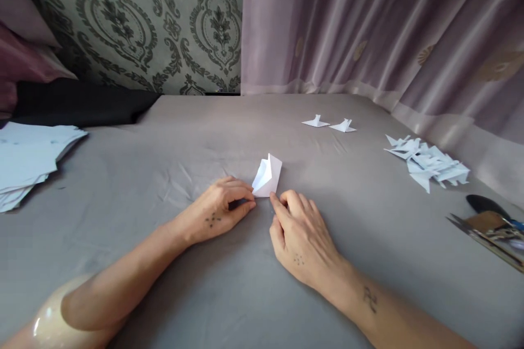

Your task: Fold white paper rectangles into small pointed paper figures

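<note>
A small folded white paper (273, 175) lies on the grey cloth in front of me, one flap standing partly raised. My left hand (231, 202) pinches its lower left corner between thumb and fingers. At the lower right edge of the paper, my right hand (297, 223) presses with the tip of its index finger. The other fingers of that hand are curled under, and whether they hold anything is hidden.
A stack of white paper sheets (28, 161) is at the left, near a black cloth (82, 102). Two folded paper figures (317, 121) stand at the back right. Further right are a heap of folded paper pieces (434, 162) and scissors (485, 240) among small items.
</note>
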Action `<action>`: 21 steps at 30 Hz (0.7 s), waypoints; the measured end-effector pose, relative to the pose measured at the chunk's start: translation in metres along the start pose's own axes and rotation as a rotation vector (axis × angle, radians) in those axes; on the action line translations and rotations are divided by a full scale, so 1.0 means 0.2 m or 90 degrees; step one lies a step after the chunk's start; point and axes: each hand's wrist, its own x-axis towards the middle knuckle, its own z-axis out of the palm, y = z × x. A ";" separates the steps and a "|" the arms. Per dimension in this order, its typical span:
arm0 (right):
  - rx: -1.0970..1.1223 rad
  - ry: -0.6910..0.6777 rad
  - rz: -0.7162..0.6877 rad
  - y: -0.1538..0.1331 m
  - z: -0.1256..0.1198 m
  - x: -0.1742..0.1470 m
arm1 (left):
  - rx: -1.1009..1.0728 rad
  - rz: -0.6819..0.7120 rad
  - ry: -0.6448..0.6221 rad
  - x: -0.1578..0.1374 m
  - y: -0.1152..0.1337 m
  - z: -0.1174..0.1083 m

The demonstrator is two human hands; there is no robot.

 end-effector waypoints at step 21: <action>0.008 0.037 -0.043 0.01 0.02 0.04 | -0.114 -0.259 0.064 0.04 0.01 0.04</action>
